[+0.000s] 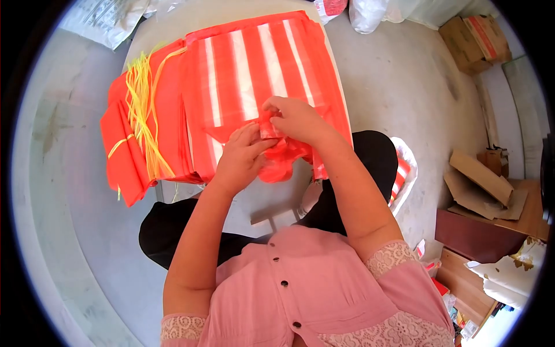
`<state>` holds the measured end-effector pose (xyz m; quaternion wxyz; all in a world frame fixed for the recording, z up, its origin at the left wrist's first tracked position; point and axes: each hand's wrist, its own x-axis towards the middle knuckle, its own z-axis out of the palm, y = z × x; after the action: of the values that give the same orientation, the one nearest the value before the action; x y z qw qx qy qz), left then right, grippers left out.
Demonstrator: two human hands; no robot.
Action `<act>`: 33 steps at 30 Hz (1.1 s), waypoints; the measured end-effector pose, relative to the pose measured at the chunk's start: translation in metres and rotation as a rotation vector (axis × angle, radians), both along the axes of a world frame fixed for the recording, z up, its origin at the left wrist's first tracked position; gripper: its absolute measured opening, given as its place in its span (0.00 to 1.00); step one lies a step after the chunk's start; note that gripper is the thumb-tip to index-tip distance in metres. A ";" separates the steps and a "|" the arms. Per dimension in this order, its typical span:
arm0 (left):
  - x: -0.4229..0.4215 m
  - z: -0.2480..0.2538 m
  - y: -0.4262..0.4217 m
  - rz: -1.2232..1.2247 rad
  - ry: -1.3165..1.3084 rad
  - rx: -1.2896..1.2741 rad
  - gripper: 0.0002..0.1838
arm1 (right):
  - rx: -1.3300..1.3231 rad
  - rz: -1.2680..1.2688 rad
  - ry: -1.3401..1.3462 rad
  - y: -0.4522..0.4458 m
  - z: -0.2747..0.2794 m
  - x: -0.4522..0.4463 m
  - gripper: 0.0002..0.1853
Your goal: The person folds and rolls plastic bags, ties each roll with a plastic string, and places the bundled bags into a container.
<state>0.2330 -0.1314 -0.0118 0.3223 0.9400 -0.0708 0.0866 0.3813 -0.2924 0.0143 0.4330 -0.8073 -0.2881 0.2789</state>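
A stack of thin red plastic bags with white stripes (248, 75) lies on the table in front of me. At its near edge I have a bunched piece of red plastic bag (277, 168), crumpled and hanging over the edge. My left hand (240, 159) grips the bunched plastic from the left, fingers bent against it. My right hand (296, 120) pinches the same plastic between thumb and curled fingers, just above and right of the left. To the left, a bundle of yellow ties (144, 115) lies across folded red bags (118, 147).
The pale table (167, 32) carries the stacks close above my knees. Right of my leg stands a white container (407, 159) with striped red plastic inside. Cardboard boxes (474, 43) stand at the far right, and an opened carton (483, 188) rests on a brown cabinet.
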 end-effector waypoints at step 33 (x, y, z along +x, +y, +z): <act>0.024 0.017 -0.003 0.229 0.123 -0.130 0.07 | 0.306 -0.174 0.262 -0.012 -0.018 -0.003 0.19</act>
<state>0.2574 -0.1348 0.0053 0.3741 0.9227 0.0627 0.0694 0.3780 -0.3049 -0.0036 0.6066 -0.7110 -0.1973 0.2960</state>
